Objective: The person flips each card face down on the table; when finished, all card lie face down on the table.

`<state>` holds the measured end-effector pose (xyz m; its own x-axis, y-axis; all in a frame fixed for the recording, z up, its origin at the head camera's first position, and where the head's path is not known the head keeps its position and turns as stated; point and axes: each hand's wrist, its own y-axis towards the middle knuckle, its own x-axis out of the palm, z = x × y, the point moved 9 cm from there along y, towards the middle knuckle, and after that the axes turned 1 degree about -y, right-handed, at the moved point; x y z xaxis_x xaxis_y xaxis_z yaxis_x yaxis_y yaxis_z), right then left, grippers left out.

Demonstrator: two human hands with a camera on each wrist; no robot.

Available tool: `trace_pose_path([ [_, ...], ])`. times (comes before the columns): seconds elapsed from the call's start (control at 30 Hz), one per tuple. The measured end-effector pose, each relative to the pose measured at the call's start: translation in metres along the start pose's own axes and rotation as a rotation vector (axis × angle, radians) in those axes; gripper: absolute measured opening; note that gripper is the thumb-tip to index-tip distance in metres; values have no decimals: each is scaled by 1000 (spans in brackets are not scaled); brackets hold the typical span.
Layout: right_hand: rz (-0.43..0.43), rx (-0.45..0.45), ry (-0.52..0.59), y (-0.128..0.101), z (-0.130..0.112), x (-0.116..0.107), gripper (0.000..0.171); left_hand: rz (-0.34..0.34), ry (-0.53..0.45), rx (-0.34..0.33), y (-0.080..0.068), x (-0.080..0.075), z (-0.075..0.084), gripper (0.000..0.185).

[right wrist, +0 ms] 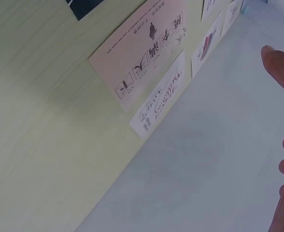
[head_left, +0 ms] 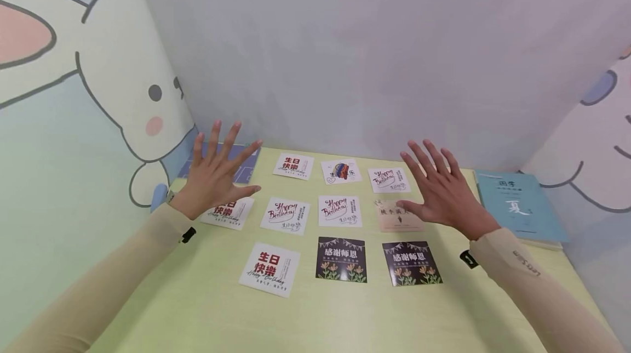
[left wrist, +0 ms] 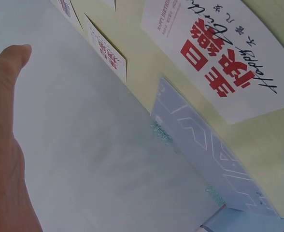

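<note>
Pale green tabletop [head_left: 197,298] runs ahead of me to a plain grey wall, with a cartoon rabbit panel [head_left: 74,84] closing in the left side. Going from the left, my left hand [head_left: 214,175] is raised above the table with all fingers spread wide and straight, holding nothing; it hovers over the white card with red characters [head_left: 228,214] at the left end of the middle row, and a bluish-grey sheet [head_left: 241,169] lies flat behind it in the corner. From the left wrist view that same red-lettered card [left wrist: 219,63] sits just beside the sheet [left wrist: 205,150], but I can't tell whether their edges touch.

Nine square cards lie face up in three rows. Along the front sit another red-lettered white card [head_left: 270,268] and two dark floral cards [head_left: 341,259] [head_left: 411,263]; the middle holds two white Happy Birthday cards [head_left: 285,215] [head_left: 339,211].

My right hand [head_left: 443,191] is also lifted, fingers fanned apart and empty, above the pink card [head_left: 396,218] at the right end of the middle row, its thumb crossing over that card's top edge in the head view. Farther right, a light blue book [head_left: 517,205] lies flat near the table's edge.
</note>
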<state>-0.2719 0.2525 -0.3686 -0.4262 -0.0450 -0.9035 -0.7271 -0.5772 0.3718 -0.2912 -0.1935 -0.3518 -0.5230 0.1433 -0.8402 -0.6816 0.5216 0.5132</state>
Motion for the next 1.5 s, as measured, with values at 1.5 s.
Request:
trace_pose_path([
  [1.5, -156, -80, 413, 107, -138, 44, 101, -621, -265, -97, -68, 53, -23, 125],
])
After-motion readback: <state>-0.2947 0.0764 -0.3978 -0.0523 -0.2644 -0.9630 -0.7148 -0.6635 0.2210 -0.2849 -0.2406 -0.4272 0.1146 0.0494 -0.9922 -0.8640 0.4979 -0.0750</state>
